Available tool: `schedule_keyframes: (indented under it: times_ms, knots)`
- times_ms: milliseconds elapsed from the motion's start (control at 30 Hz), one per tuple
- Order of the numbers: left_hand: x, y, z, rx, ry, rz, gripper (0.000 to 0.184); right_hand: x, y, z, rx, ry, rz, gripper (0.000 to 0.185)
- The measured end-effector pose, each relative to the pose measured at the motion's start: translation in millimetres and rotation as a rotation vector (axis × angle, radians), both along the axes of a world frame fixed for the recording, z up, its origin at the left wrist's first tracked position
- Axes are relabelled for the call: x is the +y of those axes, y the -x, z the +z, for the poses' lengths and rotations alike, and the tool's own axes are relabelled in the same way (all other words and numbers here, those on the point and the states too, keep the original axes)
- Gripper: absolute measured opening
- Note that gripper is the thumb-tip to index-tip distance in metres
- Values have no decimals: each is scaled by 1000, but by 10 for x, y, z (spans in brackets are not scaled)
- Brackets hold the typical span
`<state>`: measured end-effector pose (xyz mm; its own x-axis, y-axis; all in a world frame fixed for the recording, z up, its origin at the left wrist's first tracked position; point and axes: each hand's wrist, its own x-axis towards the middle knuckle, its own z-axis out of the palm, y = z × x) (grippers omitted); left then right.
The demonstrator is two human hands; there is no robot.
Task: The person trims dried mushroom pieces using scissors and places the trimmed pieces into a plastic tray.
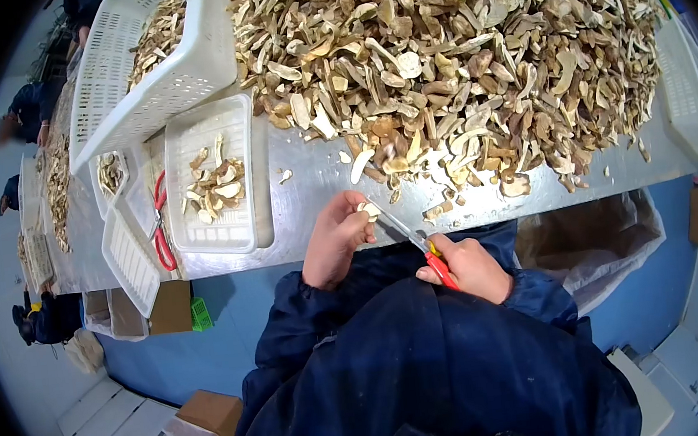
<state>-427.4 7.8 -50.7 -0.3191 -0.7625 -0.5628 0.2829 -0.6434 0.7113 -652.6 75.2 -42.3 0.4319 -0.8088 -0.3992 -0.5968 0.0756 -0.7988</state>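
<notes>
My left hand [336,240] pinches a pale mushroom slice [370,211] near the table's front edge. In my right hand [473,268] is a knife [440,270] with a red and yellow handle. Its thin blade points up and left, the tip at or beside the slice; whether it cuts in cannot be made out. Beyond both hands spreads a large heap of dried mushroom slices [452,65], brown and cream. A shallow white tray [215,243] with a small pile of slices stands left of my left hand.
Red-handled scissors [162,236] lie left of the tray on the metal table [287,186]. A white perforated crate [176,83] holding slices stands behind. Another white crate [694,92] is at right. Below the edge sits a lined bin [594,236]. Other people work at far left.
</notes>
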Motion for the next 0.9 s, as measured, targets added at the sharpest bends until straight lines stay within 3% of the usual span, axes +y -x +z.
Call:
schedule_keyframes:
  times_ms: [167, 267, 300, 367, 400, 433, 533, 567, 667, 700, 900]
  knots:
    - [-197, -141, -73, 247, -16, 124, 18, 14, 94, 21, -73, 38, -66, 56]
    - [-413, -86, -183, -51, 145, 9, 14, 73, 182, 68, -76, 39, -162, 56]
    - [-463, 34, -130, -440, 389, -169, 10, 92, 217, 95, -76, 23, -196, 55]
    - [-469, 298, -125, -827, 800, -222, 11, 132, 273, 110, -100, 4, -272, 54]
    - [-478, 396, -131, -1019, 1009, -243, 11, 145, 295, 112, -88, -2, -286, 54]
    - [-494, 438, -246, -1016, 1111, -180, 11, 158, 315, 117, -77, -8, -301, 54]
    - [-576, 399, -295, -979, 1049, -145, 11, 177, 353, 101, -58, 29, -326, 53]
    - [-601, 321, -266, -873, 880, -172, 13, 190, 347, 92, -55, 48, -333, 53]
    - [-529, 267, -193, -971, 927, -187, 14, 143, 335, 98, -80, 53, -317, 52]
    - [-476, 294, -170, -1029, 830, -269, 16, 121, 325, 96, -84, 55, -308, 51]
    - [-410, 425, -359, -1195, 1030, -318, 20, 62, 285, 123, -90, 55, -277, 51]
